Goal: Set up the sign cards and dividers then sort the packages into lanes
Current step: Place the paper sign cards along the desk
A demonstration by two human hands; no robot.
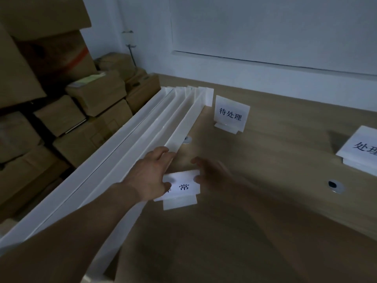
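Fingers [163, 153] of the left hand [150, 176] were splayed, the right hand [210, 173] blurred beyond telling, beside the white plastic sign card [184, 185], judged stiff, light, edge-pinchable.

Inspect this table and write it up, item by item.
Surface: wooden table, two round grommet holes.
Job's things: white dividers stacked along the left edge; near sign card between the hands; far sign card standing; right sign card cut off by the frame.
Clutter: nothing seen.
Hands: left hand touches the near card's left side, fingers relaxed; right hand blurred at its right side, grip unclear.
Cables: nothing seen.
Surroundings: cardboard boxes stacked left; white wall.
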